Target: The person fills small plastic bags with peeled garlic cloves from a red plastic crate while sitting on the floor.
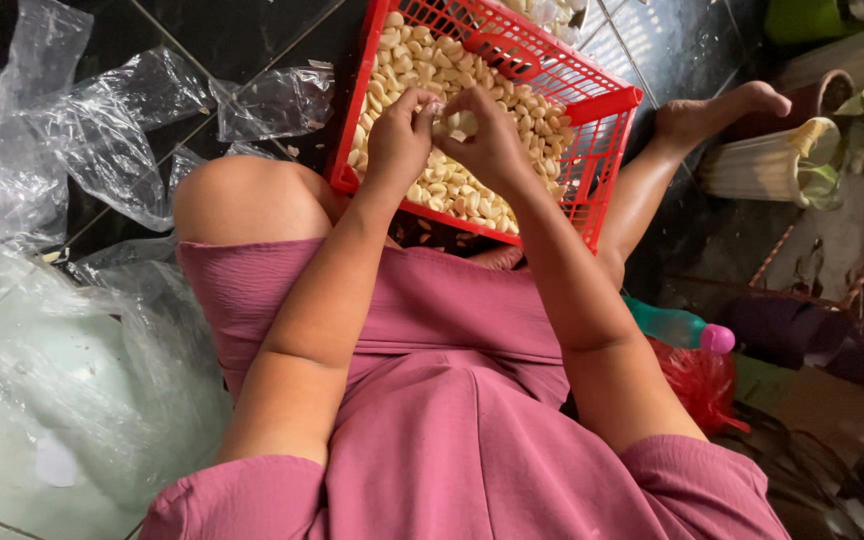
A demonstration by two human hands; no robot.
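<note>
We see both hands raised together over the red plastic crate (607, 100); the left hand (399, 140) and the right hand (487, 135) meet at their fingertips, and between them they pinch one pale garlic clove (449, 122); the fingers of each hand are curled and closed on this clove, so the clove lies exactly where the two hands touch, above the middle of the crate.

Below the hands the crate is filled with a layer of peeled garlic cloves (452, 195); the hands cover a part of them, so we cannot tell how the cloves lie there; the crate leans against the person's legs, between a bent knee (237, 195) on the left and a stretched leg with a bare foot (717, 110) on the right.

Crumpled clear plastic bags (72, 130) lie on the dark tiled floor (232, 35) on the left side, well apart from the hands; on the right, near the stretched leg, there is a green bottle with a pink cap (677, 327) and beside it a red mesh bag (697, 385); further right stands a pale ribbed pot (762, 165); the person wears a pink garment (452, 400).
</note>
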